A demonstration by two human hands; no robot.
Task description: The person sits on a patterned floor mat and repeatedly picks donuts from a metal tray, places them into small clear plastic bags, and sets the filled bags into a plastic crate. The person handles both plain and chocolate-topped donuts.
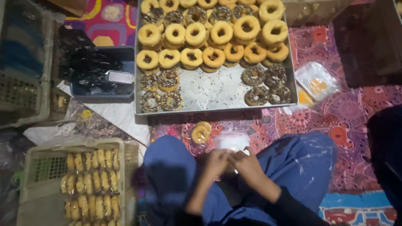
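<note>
My left hand [216, 162] and my right hand [247, 163] meet in front of my knees, both gripping a small clear plastic bag [231, 140] with something pale inside. A plain glazed donut [201, 132] lies on the patterned mat just left of the bag. Beyond it sits a large metal tray [217, 90] filled with glazed donuts [213, 33] at the back and sprinkle-covered donuts [161, 90] at its near left and right.
A beige crate [37, 167] of wrapped donuts stands at my left. A dark tub [121, 54] with black items and a grater is left of the tray. Clear lidded packs [316, 79] lie to the right. A dark shape [385, 146] fills the right edge.
</note>
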